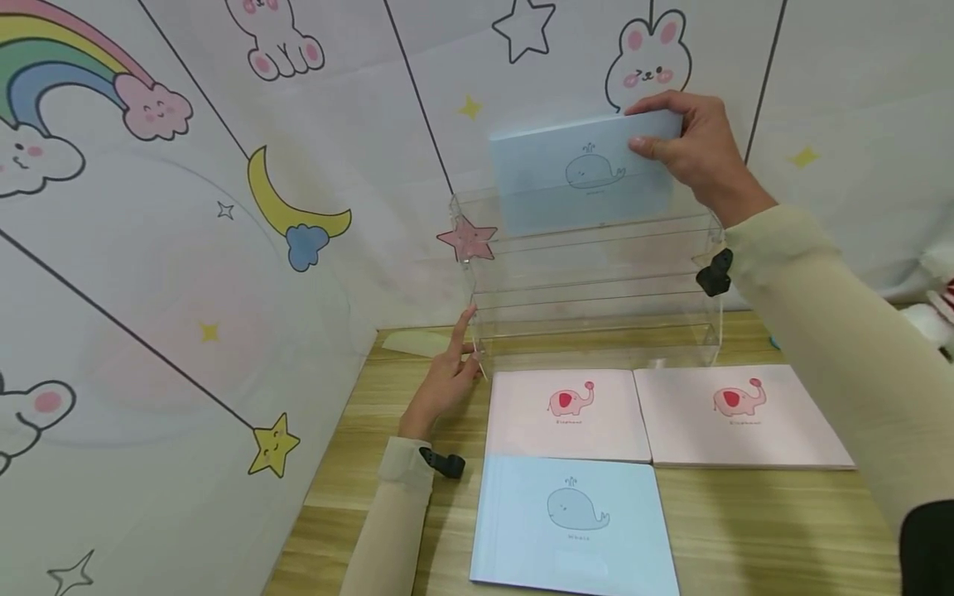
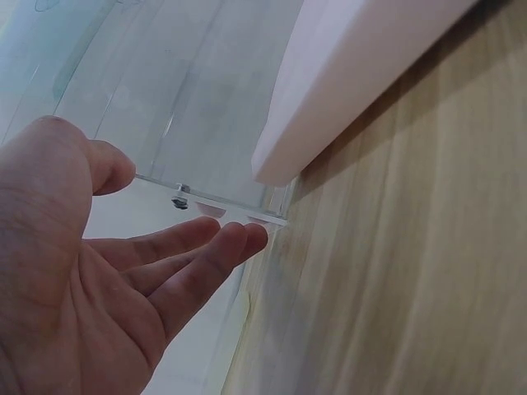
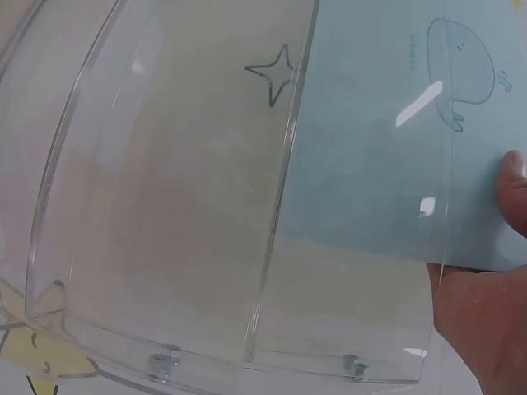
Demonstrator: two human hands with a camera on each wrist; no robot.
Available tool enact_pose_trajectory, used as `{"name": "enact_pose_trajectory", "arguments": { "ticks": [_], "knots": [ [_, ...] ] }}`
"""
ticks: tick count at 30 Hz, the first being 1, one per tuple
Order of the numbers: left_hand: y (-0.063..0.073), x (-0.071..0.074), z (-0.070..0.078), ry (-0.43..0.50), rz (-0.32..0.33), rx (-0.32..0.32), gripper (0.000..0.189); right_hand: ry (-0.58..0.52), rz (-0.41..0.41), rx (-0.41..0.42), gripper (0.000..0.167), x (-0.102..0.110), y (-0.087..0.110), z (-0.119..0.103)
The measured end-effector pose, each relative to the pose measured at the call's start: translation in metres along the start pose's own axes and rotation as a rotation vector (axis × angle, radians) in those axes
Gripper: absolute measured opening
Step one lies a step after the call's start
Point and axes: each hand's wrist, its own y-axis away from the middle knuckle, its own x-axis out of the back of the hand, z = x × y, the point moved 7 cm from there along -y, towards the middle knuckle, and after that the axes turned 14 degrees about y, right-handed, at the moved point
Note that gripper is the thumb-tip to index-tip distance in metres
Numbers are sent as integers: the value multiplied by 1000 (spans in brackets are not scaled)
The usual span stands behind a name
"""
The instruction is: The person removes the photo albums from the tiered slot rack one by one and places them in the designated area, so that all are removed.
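My right hand [image 1: 704,153] pinches a light blue whale notebook [image 1: 547,178] by its upper right corner, thumb in front and fingers behind. Its lower edge sits behind the front panel of the top tier of a clear acrylic rack [image 1: 596,302]. In the right wrist view the notebook [image 3: 362,164] shows through the clear panel. My left hand [image 1: 445,387] is at the rack's left side, fingers extended against the edge. From the left wrist, that hand [image 2: 123,271] shows its thumb and fingertips at the side panel [image 2: 214,202], around its edge.
Two pink elephant notebooks [image 1: 566,443] lie side by side on the wooden table [image 1: 358,488] in front of the rack. A second blue whale notebook [image 1: 522,530] lies nearer me. Behind stands a cartoon-printed wall sheet [image 1: 387,108]. Some white and red stuff [image 1: 927,323] is at far right.
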Motion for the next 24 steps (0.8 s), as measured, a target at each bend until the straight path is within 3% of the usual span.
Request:
{"name": "enact_pose_trajectory", "arguments": {
  "ticks": [14,24],
  "knots": [
    [-2,-1,2,6,3,1,82,-57,158,-134,33,2,-2,2],
    [0,-2,3,7,3,9,81,-127,206,-38,30,4,-1,-13]
  ]
}}
